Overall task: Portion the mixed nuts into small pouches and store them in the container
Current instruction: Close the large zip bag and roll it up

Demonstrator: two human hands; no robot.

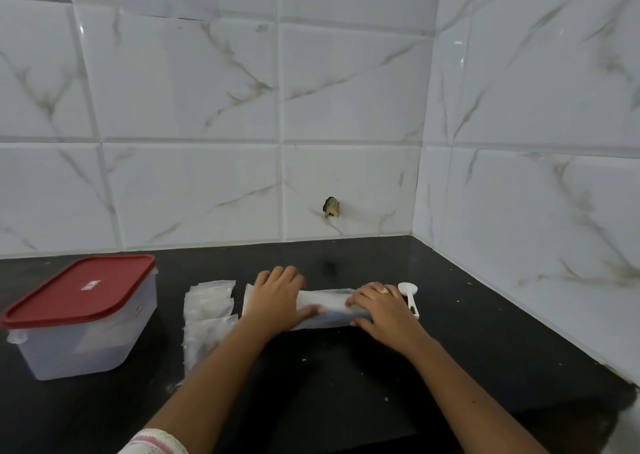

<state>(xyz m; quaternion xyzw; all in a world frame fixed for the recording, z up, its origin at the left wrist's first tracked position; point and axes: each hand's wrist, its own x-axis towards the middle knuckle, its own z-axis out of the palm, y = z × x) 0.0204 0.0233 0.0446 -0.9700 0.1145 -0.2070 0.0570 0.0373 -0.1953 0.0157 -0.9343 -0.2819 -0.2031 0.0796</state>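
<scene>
On the black surface [346, 367], both hands hold 1 long, whitish plastic packet [325, 303] that lies crosswise near the middle. What it holds cannot be told.

The left hand [277, 296] covers the packet's left end, its fingers bent over the far edge and its thumb, slightly blurred, pressed along the near side. The right hand [377, 303], with a gold ring [384, 291] on 1 finger, grips the right end: curled fingertips on top, thumb at the near edge.

Just left of the packet, a loose pile of small clear pouches [207, 303] lies flat, reaching toward the viewer beside the left forearm. Further left, well apart from the hands, stands the translucent container [83, 346] with its red lid [81, 289] on. A white plastic spoon [408, 294] lies just beyond the right hand, bowl toward the wall.

White marbled tiles [311, 107] back the surface, with a chipped hole [331, 207] low on the wall. A patterned sleeve [156, 443] shows at the bottom edge.
</scene>
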